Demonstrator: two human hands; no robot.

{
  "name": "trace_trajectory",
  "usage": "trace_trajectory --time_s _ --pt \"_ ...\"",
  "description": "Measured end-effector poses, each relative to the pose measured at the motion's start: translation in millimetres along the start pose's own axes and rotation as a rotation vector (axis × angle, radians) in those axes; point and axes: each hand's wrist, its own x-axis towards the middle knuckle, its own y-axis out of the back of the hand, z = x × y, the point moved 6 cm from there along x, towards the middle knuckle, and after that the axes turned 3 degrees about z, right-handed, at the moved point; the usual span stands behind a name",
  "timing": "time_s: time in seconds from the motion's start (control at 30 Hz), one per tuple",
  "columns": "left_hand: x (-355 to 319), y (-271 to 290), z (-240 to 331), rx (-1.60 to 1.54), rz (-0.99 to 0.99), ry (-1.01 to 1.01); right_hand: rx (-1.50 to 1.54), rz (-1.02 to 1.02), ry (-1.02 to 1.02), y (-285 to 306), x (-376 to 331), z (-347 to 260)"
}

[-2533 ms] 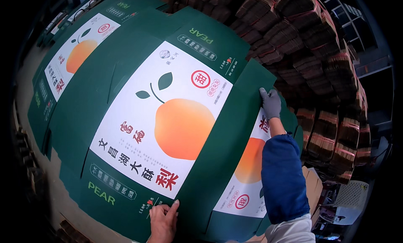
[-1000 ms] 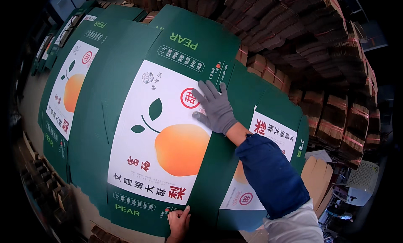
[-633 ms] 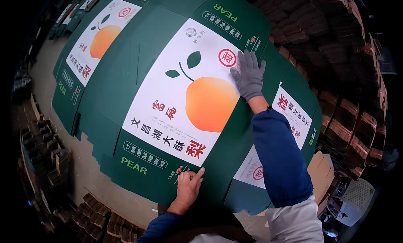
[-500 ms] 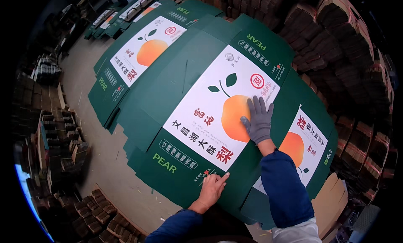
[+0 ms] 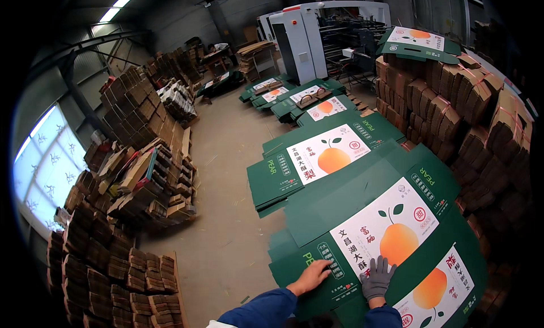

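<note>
A large flat green carton sheet (image 5: 317, 209), printed with white panels and orange pears, lies in front of me. My left hand (image 5: 310, 276) is bare and rests palm down on the green flap at the sheet's left edge, its fingers stretched out. On the lower corner of the middle white panel lies my right hand (image 5: 378, 280), in a grey glove with its fingers spread flat. Neither hand holds anything. Whether more sheets lie under this one, I cannot tell.
Beyond lies another printed green carton stack (image 5: 258, 180), with further green stacks (image 5: 309, 101) behind it. Bundled brown cardboard (image 5: 419, 96) rises on the right. More cardboard piles (image 5: 150, 186) line the left across the concrete floor (image 5: 221, 158). A white machine (image 5: 300, 45) stands at the back.
The view has swung up, showing more of the hall. My right hand has slid off the pear picture to the panel's near corner. My left hand has moved left along the flap.
</note>
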Motion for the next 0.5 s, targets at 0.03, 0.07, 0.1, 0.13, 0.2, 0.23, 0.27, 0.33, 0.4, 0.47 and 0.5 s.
trace_trajectory --time_s 0.03,0.07,0.1,0.13,0.2,0.23,0.27,0.33,0.4,0.47,0.5 --pt "14 30 -15 0.097 0.110 0.026 -0.022 0.018 0.006 -4 1 1" --pt "26 56 -35 0.168 0.160 0.063 -0.008 0.004 0.003 -5 2 -1" --pt "38 78 -53 0.209 0.204 0.079 0.008 -0.013 -0.002 -2 1 -2" --pt "52 102 -70 0.281 0.268 0.077 0.023 -0.030 -0.012 -2 2 -4" --pt "82 132 -98 0.411 0.323 0.050 0.054 0.032 -0.002 -5 0 -7" --pt "92 135 -113 0.438 0.302 0.072 0.062 0.037 0.000 -6 2 -10" --pt "105 133 -117 0.397 0.269 0.103 0.064 0.052 -0.002 -6 4 -8" --pt "120 128 -128 0.405 0.222 0.169 0.091 0.082 0.010 -4 4 -7" --pt "131 129 -149 0.271 0.148 0.210 0.079 0.098 0.032 -3 6 -12" --pt "144 126 -147 0.208 0.069 0.265 0.027 0.094 -0.101 0 -1 7" --pt "147 132 -144 0.218 0.117 0.192 0.025 0.103 -0.170 0 -8 7"
